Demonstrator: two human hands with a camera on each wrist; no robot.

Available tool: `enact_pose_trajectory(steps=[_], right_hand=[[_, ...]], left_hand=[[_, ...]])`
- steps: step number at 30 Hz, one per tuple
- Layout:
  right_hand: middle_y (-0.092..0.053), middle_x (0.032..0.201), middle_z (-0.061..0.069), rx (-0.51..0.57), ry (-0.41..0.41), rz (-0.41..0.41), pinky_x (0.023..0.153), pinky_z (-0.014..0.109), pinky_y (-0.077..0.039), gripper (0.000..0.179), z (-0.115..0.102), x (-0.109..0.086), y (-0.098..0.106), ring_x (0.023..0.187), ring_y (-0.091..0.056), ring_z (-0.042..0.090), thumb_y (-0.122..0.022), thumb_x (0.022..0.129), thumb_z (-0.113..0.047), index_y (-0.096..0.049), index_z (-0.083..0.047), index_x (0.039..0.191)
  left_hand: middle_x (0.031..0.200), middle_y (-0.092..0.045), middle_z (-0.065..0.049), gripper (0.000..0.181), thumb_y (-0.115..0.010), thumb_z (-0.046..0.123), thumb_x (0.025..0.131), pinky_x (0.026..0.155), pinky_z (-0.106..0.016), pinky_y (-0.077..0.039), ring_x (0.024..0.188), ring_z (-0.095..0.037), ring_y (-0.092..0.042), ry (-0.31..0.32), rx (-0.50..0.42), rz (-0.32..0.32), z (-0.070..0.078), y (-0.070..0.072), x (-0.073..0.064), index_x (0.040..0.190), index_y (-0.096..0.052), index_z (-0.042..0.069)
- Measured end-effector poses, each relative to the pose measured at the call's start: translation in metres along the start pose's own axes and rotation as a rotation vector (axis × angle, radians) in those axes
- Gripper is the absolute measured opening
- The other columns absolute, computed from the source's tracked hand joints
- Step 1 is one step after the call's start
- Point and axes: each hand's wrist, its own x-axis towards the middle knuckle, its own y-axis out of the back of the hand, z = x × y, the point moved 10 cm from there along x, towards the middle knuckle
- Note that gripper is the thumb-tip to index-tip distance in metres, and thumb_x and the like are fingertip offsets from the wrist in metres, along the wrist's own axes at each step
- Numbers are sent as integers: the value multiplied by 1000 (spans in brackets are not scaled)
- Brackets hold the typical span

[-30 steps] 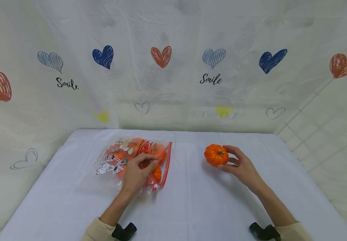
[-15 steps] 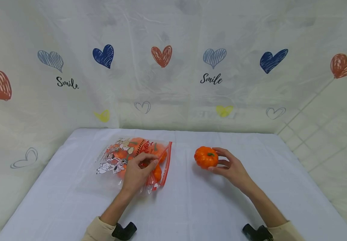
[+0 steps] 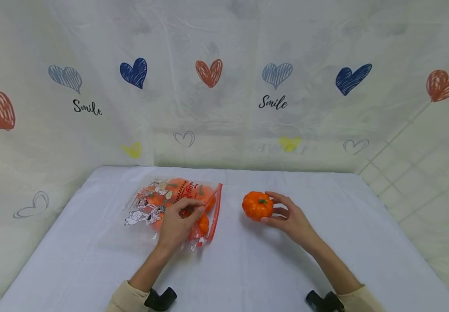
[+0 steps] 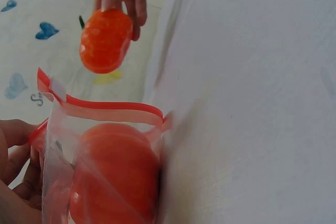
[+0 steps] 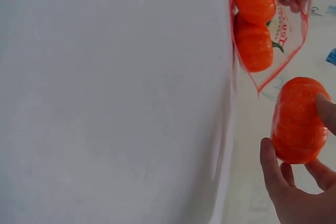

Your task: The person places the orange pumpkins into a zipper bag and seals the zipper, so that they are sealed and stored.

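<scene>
A small orange pumpkin [image 3: 257,206] with a green stem is gripped between the thumb and fingers of my right hand [image 3: 292,221], right of the bag. My left hand [image 3: 179,221] pinches the red-edged mouth of a clear zip bag [image 3: 142,219] printed with cartoon figures. In the left wrist view the bag's red zip edge [image 4: 113,106] stands parted, with an orange pumpkin [image 4: 115,174] inside. The right wrist view looks into the mouth, where two pumpkins [image 5: 254,48] with green stems lie together. Part of the bag's front is hidden behind my left hand.
A white cloth covers the table [image 3: 243,268]. Behind it hangs a pale curtain [image 3: 224,108] printed with hearts and the word Smile. Black wrist mounts [image 3: 161,299] sit at both cuffs.
My right hand has moved left with the pumpkin, closer to the bag's mouth. The left hand and the bag have stayed in place.
</scene>
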Motion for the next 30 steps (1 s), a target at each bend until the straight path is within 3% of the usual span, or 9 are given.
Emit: enact_pose_trajectory(steps=[7, 13, 20, 30], right_hand=[[-49, 143, 16, 4, 4, -38, 95, 26, -59, 70, -4, 1, -14, 124, -64, 34, -81, 91, -23, -48, -21, 153], [-53, 144, 19, 13, 58, -84, 93, 27, -60, 58, -9, 1, -24, 123, -65, 36, -78, 93, -17, -54, -15, 146], [-56, 144, 17, 1, 84, -101, 97, 28, -59, 57, -12, 3, -32, 124, -66, 35, -79, 93, -20, -55, -16, 145], [-55, 146, 16, 2, 142, -123, 104, 43, -56, 60, -19, 5, -43, 130, -61, 38, -80, 91, -17, -55, -15, 145]], left_hand=[[99, -71, -3, 13, -78, 23, 95, 80, -18, -51, 96, -20, -59, 2, -6, 0, -1, 0, 0, 108, -79, 21], [99, -71, -3, 13, -77, 24, 95, 81, -19, -50, 96, -20, -59, -4, 0, 1, -1, 0, 0, 108, -79, 21], [98, -71, -2, 13, -78, 24, 95, 80, -19, -50, 95, -19, -59, -2, 10, 3, -1, 0, 0, 108, -80, 22], [98, -71, -2, 13, -77, 24, 95, 80, -19, -50, 95, -19, -59, -2, 18, 4, 0, 0, 0, 108, -79, 22]])
